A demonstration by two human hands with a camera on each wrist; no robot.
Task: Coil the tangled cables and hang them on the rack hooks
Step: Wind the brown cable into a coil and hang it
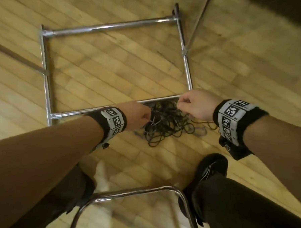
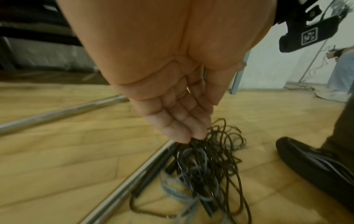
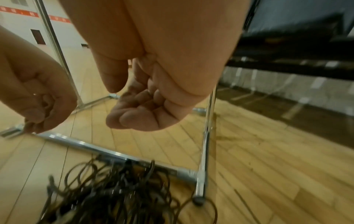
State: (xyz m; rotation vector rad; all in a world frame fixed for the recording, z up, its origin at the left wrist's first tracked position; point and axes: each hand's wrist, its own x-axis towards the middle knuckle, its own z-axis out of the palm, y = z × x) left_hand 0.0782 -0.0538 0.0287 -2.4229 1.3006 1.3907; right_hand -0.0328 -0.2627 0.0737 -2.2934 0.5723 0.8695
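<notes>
Wooden floor [image 1: 113, 73]; tangled cables [image 1: 165, 122] heaped directly under both hands. Left hand [image 1: 137, 115] pinching strands, nearer; right hand [image 1: 195, 105] curled, contents unclear.

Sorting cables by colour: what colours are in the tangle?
Mostly black, with some grey-blue strands in the cable tangle; left wrist view shows it best.

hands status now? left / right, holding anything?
Left hand: fingertips pinch strands at the top of the cable tangle.
Right hand: fingers curled, but whether they grip a cable cannot be told.
</notes>
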